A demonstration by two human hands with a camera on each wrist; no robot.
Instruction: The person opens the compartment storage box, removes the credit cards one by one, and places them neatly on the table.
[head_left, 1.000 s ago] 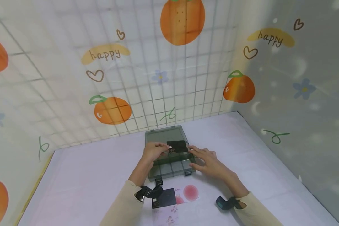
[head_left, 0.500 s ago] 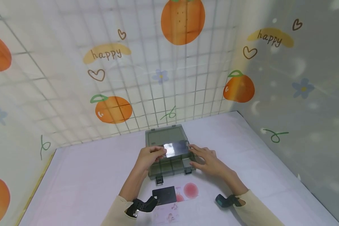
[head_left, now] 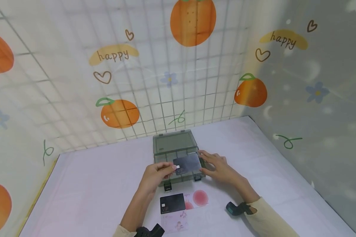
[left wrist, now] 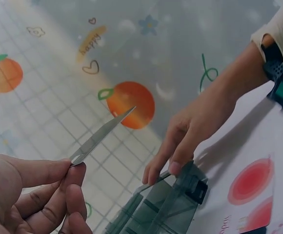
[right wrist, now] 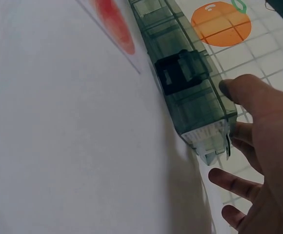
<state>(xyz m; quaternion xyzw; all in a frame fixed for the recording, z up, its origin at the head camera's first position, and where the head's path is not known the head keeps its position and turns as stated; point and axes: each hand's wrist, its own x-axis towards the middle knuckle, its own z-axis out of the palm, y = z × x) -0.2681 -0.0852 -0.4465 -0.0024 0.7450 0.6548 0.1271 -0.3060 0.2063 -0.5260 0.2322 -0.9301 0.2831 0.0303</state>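
My left hand (head_left: 155, 176) pinches the left end of a dark VIP card (head_left: 188, 164) between thumb and fingers. The card is over the compartments of a translucent green box (head_left: 175, 142), whose lid lies back. In the left wrist view the same card (left wrist: 102, 139) appears almost edge-on, apart from the box (left wrist: 153, 200). My right hand (head_left: 218, 166) rests at the box's right end. The right wrist view shows its thumb (right wrist: 239, 90) by the box's top edge near a dark latch (right wrist: 180, 72), and the other fingers spread loosely at the end.
In front of the box lie another black VIP card (head_left: 172, 204), a white card with red circles (head_left: 200, 199) and a pale pink card (head_left: 175, 221). A white cloth (head_left: 95, 184) covers the table. Printed curtains (head_left: 148, 59) hang behind and to the right.
My left hand has drawn the card toward me, from the lid side to above the near compartments. The card's tilt changed, flashing bright midway. My right hand stayed at the box.
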